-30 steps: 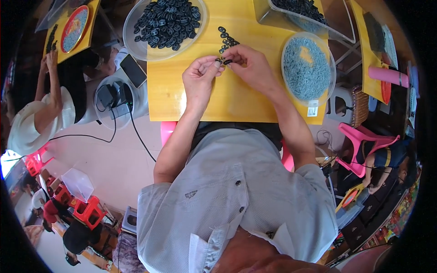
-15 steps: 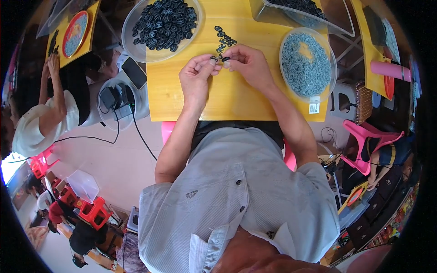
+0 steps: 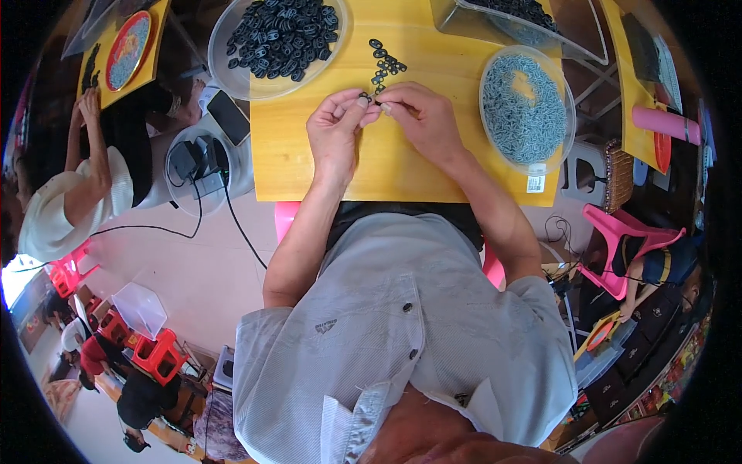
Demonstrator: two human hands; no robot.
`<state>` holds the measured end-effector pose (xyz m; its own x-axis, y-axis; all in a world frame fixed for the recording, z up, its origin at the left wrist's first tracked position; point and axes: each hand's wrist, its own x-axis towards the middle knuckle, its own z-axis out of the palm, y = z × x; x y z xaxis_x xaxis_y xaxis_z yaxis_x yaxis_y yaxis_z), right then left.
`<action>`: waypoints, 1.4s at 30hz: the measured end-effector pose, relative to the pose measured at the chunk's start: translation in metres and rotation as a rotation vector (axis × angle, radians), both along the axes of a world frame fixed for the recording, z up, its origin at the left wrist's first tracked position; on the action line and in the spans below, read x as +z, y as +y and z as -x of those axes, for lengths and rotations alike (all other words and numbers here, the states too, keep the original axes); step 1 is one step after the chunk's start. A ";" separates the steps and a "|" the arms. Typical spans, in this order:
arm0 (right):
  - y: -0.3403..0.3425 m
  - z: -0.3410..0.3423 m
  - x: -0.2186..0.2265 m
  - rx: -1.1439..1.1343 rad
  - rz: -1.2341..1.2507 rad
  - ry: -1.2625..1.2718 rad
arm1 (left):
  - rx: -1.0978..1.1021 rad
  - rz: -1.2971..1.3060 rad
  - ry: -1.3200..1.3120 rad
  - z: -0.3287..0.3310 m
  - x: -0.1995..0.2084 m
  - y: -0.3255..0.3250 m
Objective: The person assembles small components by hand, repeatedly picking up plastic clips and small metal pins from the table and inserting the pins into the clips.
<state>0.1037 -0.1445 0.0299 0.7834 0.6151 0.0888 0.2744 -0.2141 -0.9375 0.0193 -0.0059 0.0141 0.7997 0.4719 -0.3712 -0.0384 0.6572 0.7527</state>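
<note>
My left hand (image 3: pixel 335 131) and my right hand (image 3: pixel 427 124) meet near the middle of the yellow table (image 3: pixel 309 174). Thumb and fingers of each are pinched together around small dark pieces, mostly covered by the fingertips. Just beyond the fingers lies a short, uneven row of black oval pieces with holes (image 3: pixel 379 53). Loose black pieces of a like shape (image 3: pixel 286 39) are heaped in a round clear tub (image 3: pixel 217 58) at the far left. At the right, another clear tub (image 3: pixel 573 116) contains many tiny grey metal parts (image 3: pixel 529 127), too small to name.
A rectangular clear bin (image 3: pixel 456 27) with black pieces stands at the far right. Left of the table, a phone (image 3: pixel 228 117) lies beside a round container with black adapters (image 3: pixel 197 161) and cables. Other people sit at both sides. Pink stool (image 3: pixel 618 243) at right.
My right fingers have closed in on the left ones, and the black oval piece that showed in the right fingertips is now mostly hidden. The view has shifted slightly.
</note>
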 end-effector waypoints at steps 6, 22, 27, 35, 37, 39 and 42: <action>-0.001 -0.003 -0.009 -0.046 -0.070 0.318 | -0.017 -0.044 -0.007 0.000 0.000 -0.002; -0.004 -0.011 -0.010 -0.068 -0.278 0.540 | -0.077 -0.195 0.047 0.000 0.000 -0.006; -0.004 -0.011 -0.013 -0.064 -0.277 0.555 | -0.078 -0.210 0.042 0.000 -0.001 -0.007; -0.005 -0.013 -0.011 -0.060 -0.237 0.522 | -0.071 -0.214 0.042 0.000 -0.006 -0.007; -0.005 -0.013 -0.011 -0.054 -0.214 0.508 | -0.065 -0.215 0.014 0.000 -0.006 -0.007; -0.005 -0.013 -0.009 -0.062 -0.213 0.483 | -0.067 -0.216 0.015 -0.001 -0.004 -0.009; -0.004 -0.012 -0.006 -0.009 -0.217 0.531 | -0.073 -0.225 0.024 -0.001 -0.002 -0.009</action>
<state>0.1158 -0.1482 0.0236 0.7599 0.6201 -0.1949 -0.2474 -0.0013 -0.9689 0.0201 -0.0149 0.0125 0.8268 0.4861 -0.2829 0.0231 0.4731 0.8807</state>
